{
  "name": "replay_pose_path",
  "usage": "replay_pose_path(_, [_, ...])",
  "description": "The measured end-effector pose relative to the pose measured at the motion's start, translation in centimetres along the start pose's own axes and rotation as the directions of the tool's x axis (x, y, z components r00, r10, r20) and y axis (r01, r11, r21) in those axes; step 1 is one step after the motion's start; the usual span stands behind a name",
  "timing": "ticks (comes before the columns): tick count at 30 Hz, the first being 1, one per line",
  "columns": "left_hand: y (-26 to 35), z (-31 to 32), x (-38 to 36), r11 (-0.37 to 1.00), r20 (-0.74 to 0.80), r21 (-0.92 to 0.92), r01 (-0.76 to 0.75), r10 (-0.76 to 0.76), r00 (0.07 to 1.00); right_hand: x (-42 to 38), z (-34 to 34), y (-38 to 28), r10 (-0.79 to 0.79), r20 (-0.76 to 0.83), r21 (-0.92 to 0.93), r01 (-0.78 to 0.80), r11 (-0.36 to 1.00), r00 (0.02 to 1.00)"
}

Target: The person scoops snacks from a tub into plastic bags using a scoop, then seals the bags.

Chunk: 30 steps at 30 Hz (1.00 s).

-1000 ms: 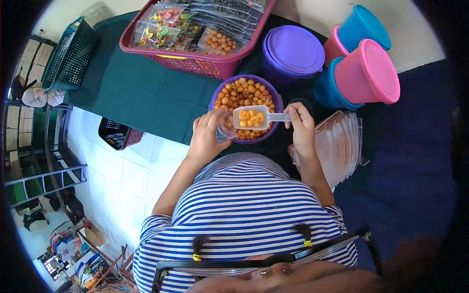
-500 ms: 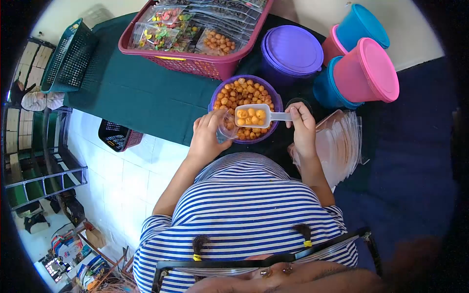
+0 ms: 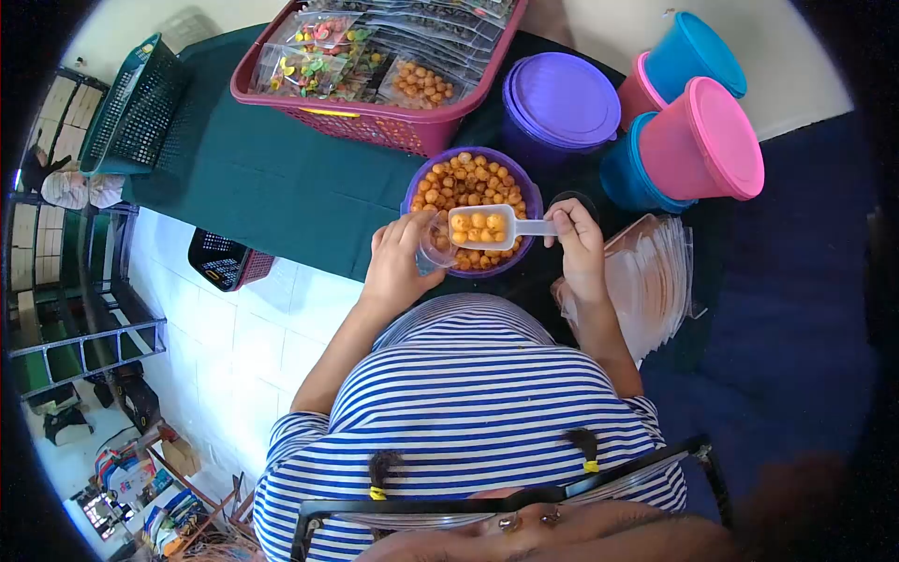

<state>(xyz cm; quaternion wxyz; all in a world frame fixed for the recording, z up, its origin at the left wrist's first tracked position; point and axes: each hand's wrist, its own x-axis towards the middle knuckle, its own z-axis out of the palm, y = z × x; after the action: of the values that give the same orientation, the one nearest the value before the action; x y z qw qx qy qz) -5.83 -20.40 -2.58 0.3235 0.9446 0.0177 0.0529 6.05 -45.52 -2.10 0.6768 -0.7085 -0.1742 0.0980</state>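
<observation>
My right hand [image 3: 578, 248] grips the handle of a white plastic scoop [image 3: 482, 226] loaded with orange snack balls, held level over a purple bowl [image 3: 534, 199] full of the same balls. My left hand [image 3: 397, 262] holds a small clear bag [image 3: 434, 244] open at the bowl's near-left rim, its mouth right beside the scoop's front end. Both hands are in front of my striped shirt.
A maroon basket [image 3: 375, 120] of packed snack bags stands behind the bowl on the green cloth. Purple [image 3: 562, 98], pink [image 3: 712, 136] and blue [image 3: 695, 51] lidded tubs sit at the right. A stack of clear bags [image 3: 655, 276] lies right of my right hand. A green basket [image 3: 131, 103] is far left.
The scoop has shifted slightly left toward the bag's mouth and dipped a little lower. My left hand and the bag have stayed in place.
</observation>
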Motion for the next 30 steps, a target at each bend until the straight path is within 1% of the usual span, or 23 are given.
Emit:
replay_pose_path(5, [0.05, 0.12, 0.11, 1.000, 0.001, -0.001, -0.002, 0.002, 1.000, 0.01, 0.12, -0.07, 0.011, 0.016, 0.022, -0.012, 1.000, 1.000])
replay_pose_path(8, [-0.08, 0.09, 0.06, 1.000, -0.001, -0.005, -0.025, 0.025, 1.000, -0.07, 0.14, 0.19, 0.001, -0.005, 0.037, -0.001, 0.999, 1.000])
replay_pose_path(10, [-0.16, 0.14, 0.13, 1.000, -0.003, -0.008, -0.018, 0.018, 1.000, -0.12, -0.05, 0.30, 0.000, 0.019, 0.001, 0.000, 1.000, 1.000])
replay_pose_path(14, [0.01, 0.10, 0.13, 1.000, -0.002, 0.002, -0.002, 0.002, 1.000, -0.27, 0.21, 0.44, 0.010, -0.013, 0.014, -0.009, 1.000, 1.000])
replay_pose_path(17, [-0.18, 0.28, 0.20, 1.000, -0.005, 0.002, -0.007, 0.007, 1.000, -0.15, 0.01, 0.56, 0.021, 0.009, 0.032, -0.021, 0.999, 1.000])
replay_pose_path(20, [0.05, 0.17, 0.21, 1.000, 0.009, 0.016, 0.011, -0.011, 1.000, -0.16, -0.15, 0.70, 0.011, 0.020, 0.000, -0.011, 1.000, 1.000])
replay_pose_path(22, [-0.02, 0.17, 0.22, 1.000, -0.001, 0.007, 0.002, -0.002, 1.000, -0.12, -0.40, 0.87, 0.063, 0.027, 0.067, -0.065, 0.996, 0.998])
replay_pose_path(25, [-0.02, 0.23, 0.19, 1.000, -0.001, -0.007, -0.004, 0.004, 1.000, -0.14, -0.16, 0.53, 0.054, 0.005, 0.059, -0.055, 0.997, 0.999])
replay_pose_path(30, [0.21, 0.10, 0.26, 1.000, 0.023, -0.003, 0.025, -0.025, 0.999, -0.15, -0.32, 0.54, 0.066, 0.014, 0.064, -0.067, 0.996, 0.998])
